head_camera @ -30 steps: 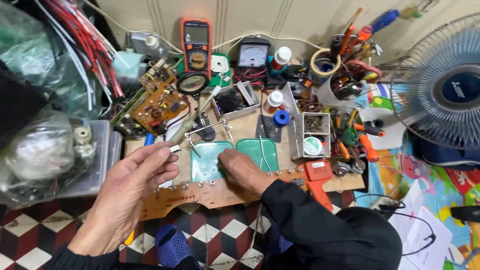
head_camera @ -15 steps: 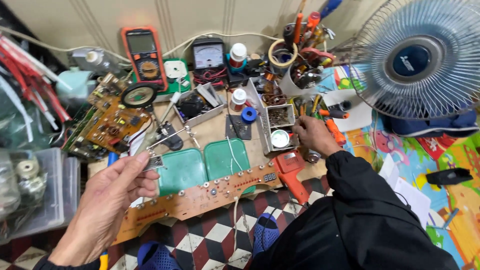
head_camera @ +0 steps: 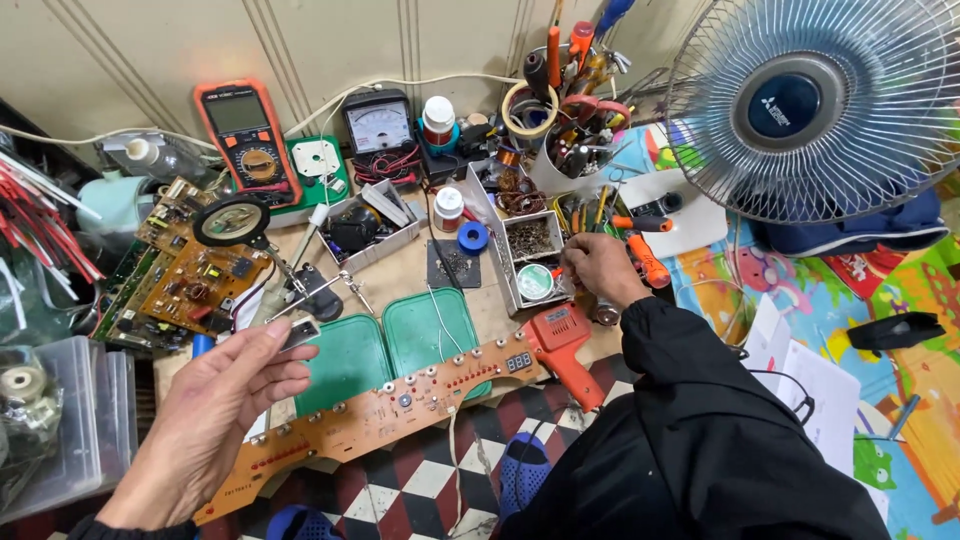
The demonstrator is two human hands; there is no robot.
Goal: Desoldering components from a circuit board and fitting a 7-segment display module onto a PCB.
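Cluttered table (head_camera: 405, 285) before me: my left hand (head_camera: 215, 415) pinches a small metal part (head_camera: 299, 333) above the unsoldered long orange circuit board (head_camera: 400, 405), while my right hand (head_camera: 598, 268), fingers curled, digs among tools.

You're wearing a black sleeve (head_camera: 700, 430) over a black, white and dark-red checkered floor (head_camera: 400, 490). A long orange board (head_camera: 400, 405) is lying near two green lids (head_camera: 400, 340). At far left an orange meter (head_camera: 247, 140) is standing; a red-orange tool (head_camera: 565, 345) is lying centre. At right a blue-hubbed fan (head_camera: 800, 105) is facing a bright, multicoloured cartoon mat (head_camera: 900, 290).
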